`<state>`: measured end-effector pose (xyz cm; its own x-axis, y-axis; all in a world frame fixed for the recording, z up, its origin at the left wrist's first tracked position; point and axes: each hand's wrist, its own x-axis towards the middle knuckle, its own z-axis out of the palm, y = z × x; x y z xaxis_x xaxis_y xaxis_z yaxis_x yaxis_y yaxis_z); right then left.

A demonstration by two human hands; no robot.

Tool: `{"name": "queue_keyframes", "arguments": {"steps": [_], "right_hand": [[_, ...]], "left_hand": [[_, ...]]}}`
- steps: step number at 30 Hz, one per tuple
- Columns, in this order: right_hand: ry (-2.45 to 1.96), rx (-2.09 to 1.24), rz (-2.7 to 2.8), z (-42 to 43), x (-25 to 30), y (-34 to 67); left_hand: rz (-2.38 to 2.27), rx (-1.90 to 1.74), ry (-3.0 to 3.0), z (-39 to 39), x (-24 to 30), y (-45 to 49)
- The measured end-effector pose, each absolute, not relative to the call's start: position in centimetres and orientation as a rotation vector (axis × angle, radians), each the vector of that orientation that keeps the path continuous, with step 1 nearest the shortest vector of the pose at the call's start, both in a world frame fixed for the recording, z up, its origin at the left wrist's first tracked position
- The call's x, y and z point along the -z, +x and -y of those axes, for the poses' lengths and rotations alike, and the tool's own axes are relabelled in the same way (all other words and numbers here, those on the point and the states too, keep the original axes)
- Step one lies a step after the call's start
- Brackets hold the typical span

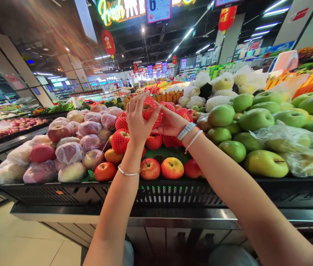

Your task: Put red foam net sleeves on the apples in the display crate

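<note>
My left hand [137, 120] and my right hand [170, 122] are both raised over a fruit stand and closed around one apple in a red foam net [151, 111]. The left fingers curl over its top and left side. The right hand cups it from the right and below; that wrist wears a white watch and a bead bracelet. A thin bangle is on the left wrist. Under the hands lie more netted apples [120, 141] and bare red-yellow apples [172, 168] on a green mat.
A black crate rim [173, 192] runs along the stand's front. Apples wrapped in plastic film [69, 152] fill the left part, green apples [256, 119] and a plastic bag [300, 147] the right. More produce stands stretch behind; tiled floor [20, 240] lies lower left.
</note>
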<state>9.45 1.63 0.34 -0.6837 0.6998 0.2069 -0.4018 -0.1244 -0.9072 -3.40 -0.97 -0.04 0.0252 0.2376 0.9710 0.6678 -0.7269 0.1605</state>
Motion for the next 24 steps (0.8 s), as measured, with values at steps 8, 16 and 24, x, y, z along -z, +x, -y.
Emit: {"name": "queue_keyframes", "arguments": {"steps": [8, 16, 24], "right_hand": [[-0.281, -1.735, 1.515, -2.5, 0.6, 9.6], [-0.259, -1.771, 1.415, -2.7, 0.5, 9.4], [-0.385, -1.774, 1.261, -2.2, -0.4, 9.5]], "left_hand": [[0.919, 1.757, -1.975, 1.1, -0.1, -3.2], [0.983, 1.774, -2.003, 0.0, 0.0, -3.5], [0.976, 1.794, -2.195, -1.2, 0.5, -3.4]]}}
